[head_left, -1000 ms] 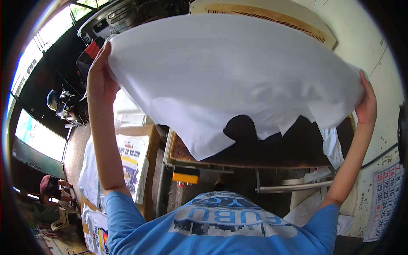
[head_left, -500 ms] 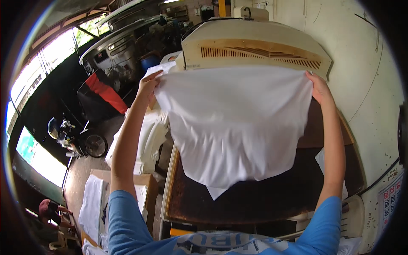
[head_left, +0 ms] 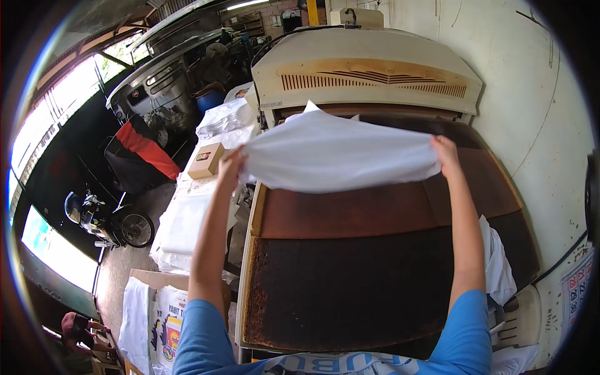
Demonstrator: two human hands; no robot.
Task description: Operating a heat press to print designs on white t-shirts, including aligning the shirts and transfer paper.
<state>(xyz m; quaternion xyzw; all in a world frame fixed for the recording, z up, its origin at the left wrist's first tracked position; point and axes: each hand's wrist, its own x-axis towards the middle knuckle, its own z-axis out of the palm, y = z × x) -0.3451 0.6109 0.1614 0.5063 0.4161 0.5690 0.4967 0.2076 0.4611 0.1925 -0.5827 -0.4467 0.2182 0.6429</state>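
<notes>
A plain white piece of fabric (head_left: 340,156), perhaps a shirt panel, is stretched wide in the air between my hands, its far edge flaring up and blurred. At one end my left hand (head_left: 231,167) is closed on a corner. My right hand (head_left: 445,155) grips the opposite corner, fingers wrapped over the edge. Beneath the fabric lies a wide dark brown belt-like bed (head_left: 350,287) with a redder brown sheet (head_left: 337,212) across it. A large cream machine hood (head_left: 375,53) with rusty vent slots stands over the far end.
Left of the bed are stacked white fabrics (head_left: 181,225) with a small brown box (head_left: 206,160) on top. Printed shirts (head_left: 165,322) lie in a carton at lower left. White cloth (head_left: 497,262) hangs at the bed's right edge. A motorcycle (head_left: 109,219) and another person (head_left: 81,331) are farther left.
The fabric hung down toward me before; now it has swung up and away, nearly level. Both hands have come lower and nearer, uncovering the brown sheet and the small box.
</notes>
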